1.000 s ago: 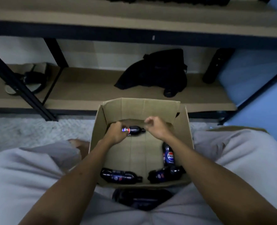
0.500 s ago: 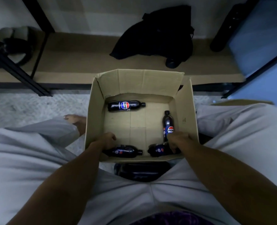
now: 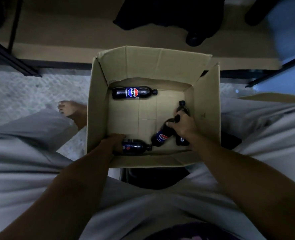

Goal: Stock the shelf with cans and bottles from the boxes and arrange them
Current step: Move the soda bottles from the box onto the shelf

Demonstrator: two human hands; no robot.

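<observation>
An open cardboard box (image 3: pixel 98 108) stands on the floor between my knees, with several dark Pepsi bottles lying inside. One bottle (image 3: pixel 133 92) lies alone at the box's far side, cap to the right. My left hand (image 3: pixel 113 142) grips a bottle (image 3: pixel 136 147) lying along the near wall. My right hand (image 3: pixel 184 125) grips the neck end of a tilted bottle (image 3: pixel 162 135) near the right wall. Another bottle (image 3: pixel 182 105) lies partly under that hand against the right wall.
The low wooden shelf (image 3: pixel 65 37) runs across the top, behind the box, with a black bag (image 3: pixel 169 13) lying on it. Black shelf legs (image 3: pixel 8 56) slant at the left. A bare foot (image 3: pixel 70 110) rests on the pale floor left of the box.
Both hands came back from the far bottle to the near side of the box. My left hand closed on the near bottle; my right hand lifted one bottle's neck end, tilting it.
</observation>
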